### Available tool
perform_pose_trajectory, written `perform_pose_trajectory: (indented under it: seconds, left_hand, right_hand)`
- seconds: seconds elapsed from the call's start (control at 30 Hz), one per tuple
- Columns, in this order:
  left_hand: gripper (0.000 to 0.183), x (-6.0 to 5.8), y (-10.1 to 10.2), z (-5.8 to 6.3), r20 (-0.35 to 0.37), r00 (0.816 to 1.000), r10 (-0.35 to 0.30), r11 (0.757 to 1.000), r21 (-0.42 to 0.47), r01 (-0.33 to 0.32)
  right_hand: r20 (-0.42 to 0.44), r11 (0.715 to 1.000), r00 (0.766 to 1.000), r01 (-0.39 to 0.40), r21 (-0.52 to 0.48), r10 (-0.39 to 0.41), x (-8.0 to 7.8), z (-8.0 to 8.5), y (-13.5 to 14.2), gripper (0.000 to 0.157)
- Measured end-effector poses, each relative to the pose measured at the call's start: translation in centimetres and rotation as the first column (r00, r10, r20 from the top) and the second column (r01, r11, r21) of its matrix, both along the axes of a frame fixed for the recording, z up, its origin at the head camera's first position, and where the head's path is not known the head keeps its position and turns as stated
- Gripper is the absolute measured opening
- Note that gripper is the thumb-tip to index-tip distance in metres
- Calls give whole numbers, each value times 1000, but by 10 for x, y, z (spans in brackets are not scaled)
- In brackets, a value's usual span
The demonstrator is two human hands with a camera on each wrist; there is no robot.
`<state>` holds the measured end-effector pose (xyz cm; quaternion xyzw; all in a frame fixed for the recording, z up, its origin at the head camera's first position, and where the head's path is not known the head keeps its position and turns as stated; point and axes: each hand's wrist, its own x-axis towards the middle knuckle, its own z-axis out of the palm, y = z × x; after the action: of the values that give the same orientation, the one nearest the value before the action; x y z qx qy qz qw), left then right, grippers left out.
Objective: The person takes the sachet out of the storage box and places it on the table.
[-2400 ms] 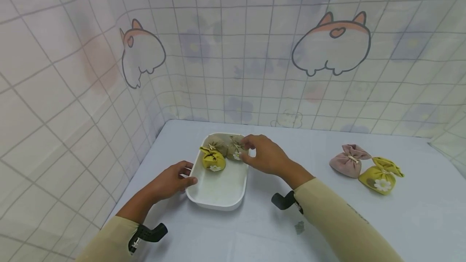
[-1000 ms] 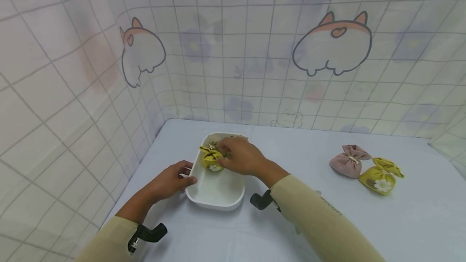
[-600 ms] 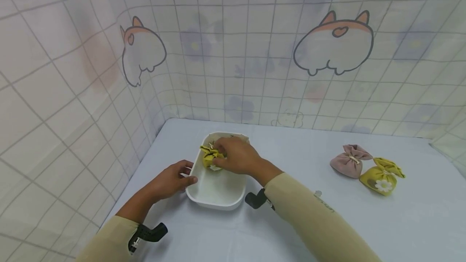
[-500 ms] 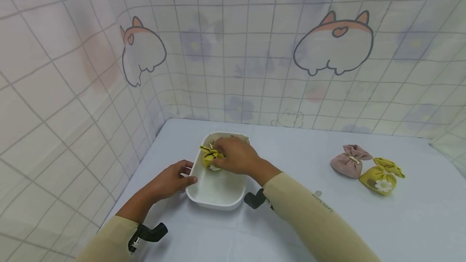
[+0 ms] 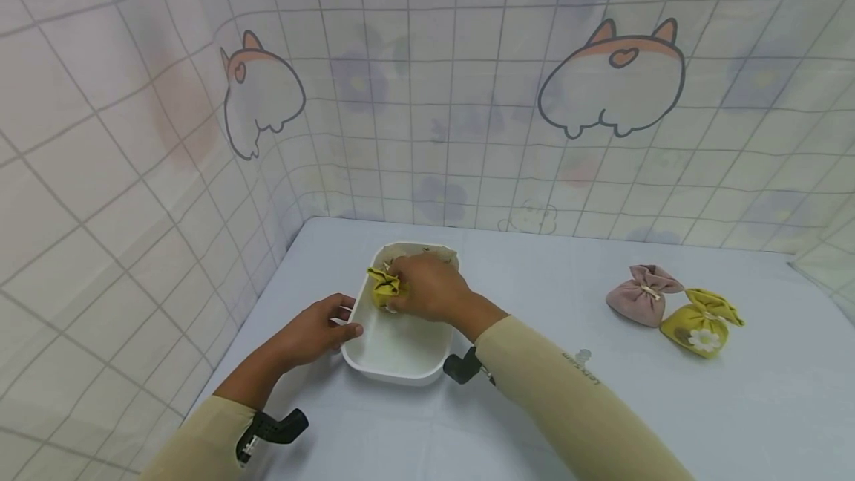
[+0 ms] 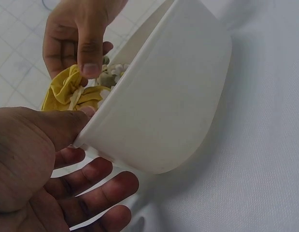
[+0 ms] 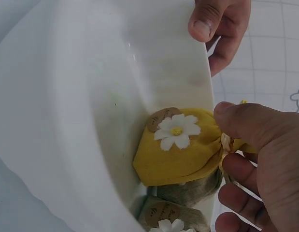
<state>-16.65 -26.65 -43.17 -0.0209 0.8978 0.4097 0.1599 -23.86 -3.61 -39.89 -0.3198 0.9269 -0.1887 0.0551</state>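
A white plastic tub (image 5: 399, 351) stands on the table. My left hand (image 5: 319, 334) holds its left rim, thumb over the edge and fingers outside, as the left wrist view shows. Inside the tub, my right hand (image 5: 430, 289) pinches a yellow drawstring pouch (image 7: 180, 154) at its tied neck between thumb and forefinger. The pouch bears a white daisy and a small brown label. Two grey-green pouches lie beside it; the right wrist view shows one pouch (image 7: 190, 191) partly covered and another pouch (image 7: 171, 212) lower down. In the head view my right hand hides most of them.
A pink pouch (image 5: 636, 304) and a second yellow pouch (image 5: 696, 331) lie together on the right of the white-covered table (image 5: 534, 280). A grid-patterned curtain (image 5: 467, 95) stands behind and to the left.
My right hand has moved left from the right-hand grey-green pouch to the yellow pouch in the tub, and now pinches its neck. The left hand has stayed on the rim.
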Motion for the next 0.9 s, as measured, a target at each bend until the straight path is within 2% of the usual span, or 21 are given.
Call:
perform_pose_trajectory:
  seconds: [0.13, 0.37, 0.53, 0.9]
  left_hand:
    - [48, 0, 1, 0, -4, 1000, 0, 1000, 1, 0]
    - [48, 0, 1, 0, -10, 1000, 3, 1000, 10, -3]
    - [49, -1, 1, -1, -13, 1000, 5, 1000, 0, -5]
    - [50, -1, 0, -2, -16, 1000, -1, 1000, -13, 1]
  right_hand:
    - [-7, 1000, 1000, -1, -7, 1, -1, -1, -1, 41]
    - [-28, 999, 1000, -3, -51, 1, -2, -1, 0, 18]
    - [-39, 999, 999, 7, -52, -9, -2, 4, 5, 20]
    - [10, 992, 999, 42, -119, -41, 0, 15, 20, 21]
